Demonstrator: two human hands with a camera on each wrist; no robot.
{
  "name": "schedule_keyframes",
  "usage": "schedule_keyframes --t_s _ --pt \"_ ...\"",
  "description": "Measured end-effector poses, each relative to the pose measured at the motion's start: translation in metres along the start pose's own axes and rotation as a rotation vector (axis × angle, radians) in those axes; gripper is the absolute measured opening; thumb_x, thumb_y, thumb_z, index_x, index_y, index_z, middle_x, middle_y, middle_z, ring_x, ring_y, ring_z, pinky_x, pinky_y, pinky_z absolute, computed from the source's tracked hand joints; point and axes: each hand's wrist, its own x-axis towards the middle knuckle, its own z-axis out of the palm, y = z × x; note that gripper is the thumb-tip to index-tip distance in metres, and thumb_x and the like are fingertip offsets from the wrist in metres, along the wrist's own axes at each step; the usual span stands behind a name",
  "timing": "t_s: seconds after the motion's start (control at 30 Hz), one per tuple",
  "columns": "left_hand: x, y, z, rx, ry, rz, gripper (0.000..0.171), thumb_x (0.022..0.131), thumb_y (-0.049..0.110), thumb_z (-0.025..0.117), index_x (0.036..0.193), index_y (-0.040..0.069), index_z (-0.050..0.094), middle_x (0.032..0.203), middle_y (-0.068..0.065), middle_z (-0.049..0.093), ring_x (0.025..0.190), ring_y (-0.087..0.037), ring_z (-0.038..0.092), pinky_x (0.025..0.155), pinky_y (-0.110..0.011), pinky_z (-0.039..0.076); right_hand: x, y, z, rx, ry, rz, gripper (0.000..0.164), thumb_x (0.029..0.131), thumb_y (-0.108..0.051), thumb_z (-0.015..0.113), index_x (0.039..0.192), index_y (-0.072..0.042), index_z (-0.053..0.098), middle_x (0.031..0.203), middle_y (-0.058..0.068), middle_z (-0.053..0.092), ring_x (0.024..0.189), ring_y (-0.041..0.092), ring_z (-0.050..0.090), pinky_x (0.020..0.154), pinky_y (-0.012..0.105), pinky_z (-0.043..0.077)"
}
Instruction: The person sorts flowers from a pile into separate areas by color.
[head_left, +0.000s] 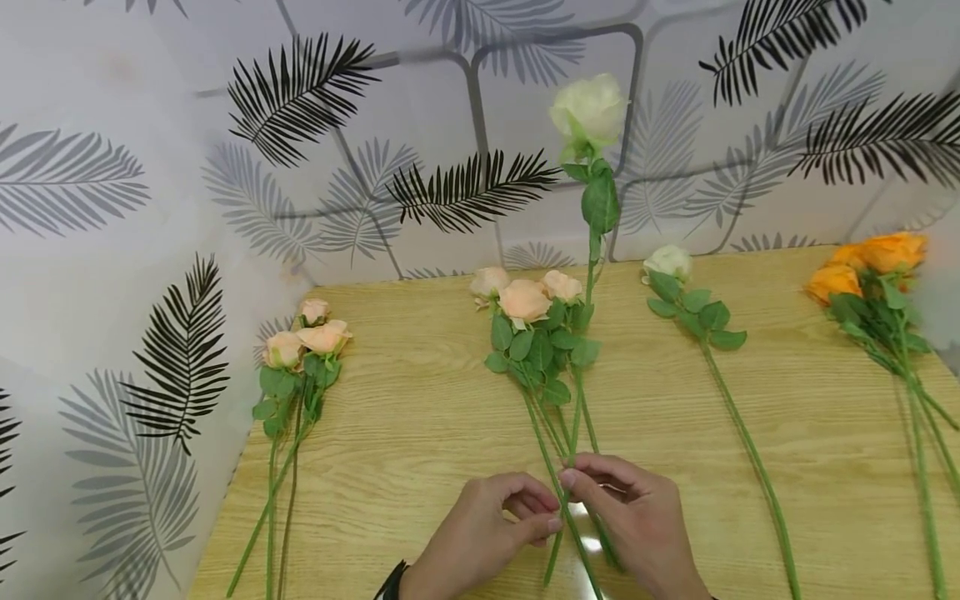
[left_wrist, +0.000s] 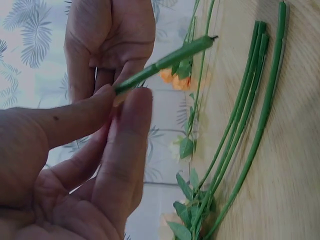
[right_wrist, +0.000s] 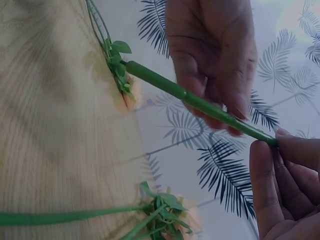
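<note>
A long-stemmed white rose (head_left: 592,112) stands raised over the table, its bloom up against the patterned backdrop. Low on its stem, my right hand (head_left: 637,512) pinches it between thumb and forefinger. My left hand (head_left: 487,529) holds the same stem just below, thumb and fingertips close around it. In the left wrist view the cut end of the stem (left_wrist: 175,60) sticks out past the left thumb; the right wrist view shows the stem (right_wrist: 160,85) slanting across both hands. Behind it on the table lie three peach roses (head_left: 525,300), their stems crossing under the hands.
On the left of the wooden table (head_left: 405,392) lies another group of three peach roses (head_left: 325,337). A second white rose (head_left: 670,263) lies right of the middle bunch. Orange roses (head_left: 888,250) are at the far right. A leaf-print backdrop (head_left: 427,100) rises behind.
</note>
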Motion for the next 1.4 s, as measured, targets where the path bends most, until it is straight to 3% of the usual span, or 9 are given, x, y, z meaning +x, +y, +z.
schedule_keyframes --t_s 0.2,0.47,0.6,0.77,1.13,1.4 --pt "-0.003 -0.005 -0.012 0.095 0.005 0.002 0.017 0.108 0.018 0.081 0.118 0.005 0.080 0.110 0.000 0.083 0.100 -0.006 0.074 0.088 -0.023 0.065 0.006 -0.003 -0.009 -0.067 0.095 0.022 0.012 0.099 0.008 0.082 0.111 0.011 0.081 0.098 -0.012 0.086 0.086 0.006 0.082 0.081 0.023 0.070" --pt "-0.011 -0.016 -0.034 0.147 0.126 0.012 0.024 0.110 0.021 0.079 0.124 0.002 0.078 0.116 -0.005 0.080 0.106 -0.018 0.076 0.094 -0.032 0.069 0.011 -0.005 -0.029 -0.238 0.128 0.082 0.017 0.102 0.001 0.083 0.117 0.007 0.083 0.098 -0.020 0.084 0.082 0.001 0.079 0.082 0.016 0.066" --pt "-0.014 -0.018 -0.041 0.137 0.159 -0.018 0.024 0.108 0.020 0.081 0.124 0.003 0.078 0.117 -0.006 0.080 0.108 -0.019 0.075 0.094 -0.032 0.069 0.014 -0.006 -0.037 -0.318 0.132 0.132 0.021 0.104 -0.007 0.084 0.121 0.005 0.083 0.107 -0.004 0.088 0.082 0.000 0.078 0.083 0.013 0.064" --pt "-0.019 -0.020 -0.050 0.164 0.228 -0.045 0.023 0.105 0.014 0.084 0.124 0.003 0.078 0.119 -0.010 0.080 0.107 -0.020 0.075 0.095 -0.034 0.068 0.012 -0.005 -0.044 -0.451 0.188 0.073 0.017 0.104 -0.008 0.085 0.117 0.003 0.085 0.112 0.017 0.087 0.082 -0.007 0.074 0.078 0.010 0.062" --pt "-0.032 -0.029 -0.077 0.245 0.435 -0.142 0.020 0.106 0.009 0.081 0.126 0.006 0.079 0.122 -0.008 0.079 0.111 -0.022 0.076 0.103 -0.049 0.067 0.011 -0.004 -0.076 -0.685 0.306 -0.042 0.014 0.099 -0.003 0.088 0.110 0.005 0.086 0.108 0.026 0.085 0.077 -0.025 0.059 0.068 -0.002 0.049" --pt "-0.043 -0.037 -0.091 0.312 0.508 -0.214 0.019 0.110 0.005 0.074 0.128 0.004 0.078 0.130 -0.013 0.078 0.120 -0.031 0.075 0.106 -0.057 0.065 0.009 -0.004 -0.104 -0.800 0.349 0.108 0.023 0.104 -0.014 0.087 0.118 0.004 0.086 0.113 0.025 0.085 0.072 -0.028 0.053 0.063 -0.003 0.042"
